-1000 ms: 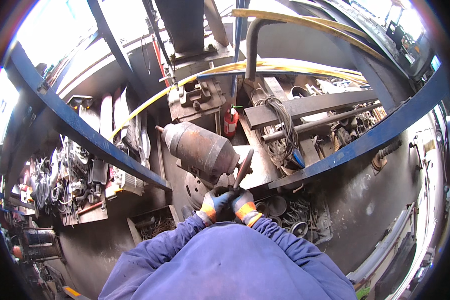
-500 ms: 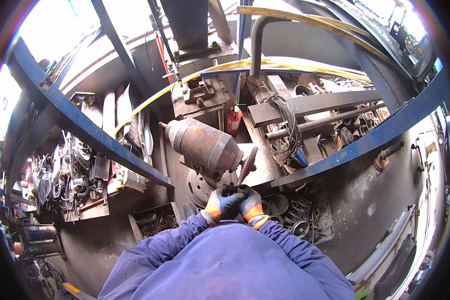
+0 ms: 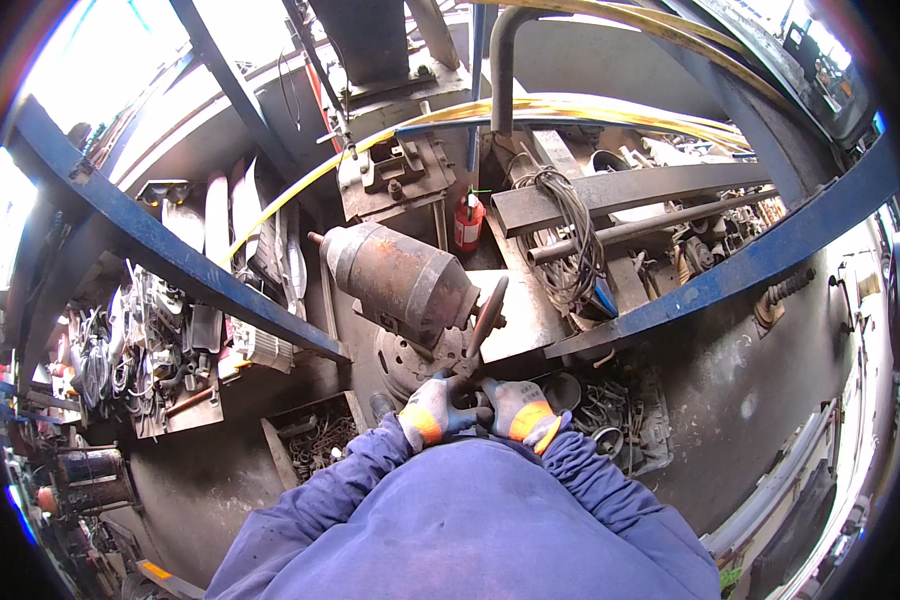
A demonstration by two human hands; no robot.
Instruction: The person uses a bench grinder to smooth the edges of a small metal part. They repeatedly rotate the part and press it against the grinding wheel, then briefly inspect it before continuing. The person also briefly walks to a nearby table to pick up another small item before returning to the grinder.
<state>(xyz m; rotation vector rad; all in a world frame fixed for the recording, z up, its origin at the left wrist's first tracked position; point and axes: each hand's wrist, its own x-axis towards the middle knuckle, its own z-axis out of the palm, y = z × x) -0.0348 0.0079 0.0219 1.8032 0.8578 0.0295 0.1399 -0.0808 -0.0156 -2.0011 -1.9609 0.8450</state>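
Observation:
Both my hands wear grey gloves with orange cuffs, close together in front of my chest. Between them is a small dark metal piece (image 3: pixel 460 384), its exact kind unclear. My left hand (image 3: pixel 430 410) closes around its left side, with dark fingertips partly lost against it. From the other side my right hand (image 3: pixel 520 405) grips it with bent fingers. Just beyond stands a rusty cylindrical motor (image 3: pixel 400 278) with a thin wheel (image 3: pixel 487 315), seen edge-on, at its right end. A round, holed metal base (image 3: pixel 400 360) shows beneath the motor.
Blue steel beams (image 3: pixel 690 285) cross on both sides. A red fire extinguisher (image 3: pixel 468 222) stands behind the motor. Coiled cable (image 3: pixel 575 250) hangs over a metal beam at right. Scrap boxes (image 3: pixel 315 440) sit on the floor; a yellow hose (image 3: pixel 300 195) arcs behind.
My hands have moved slightly apart, the right one shifting rightward, and more of the dark piece shows between them. The whole view has tilted a little.

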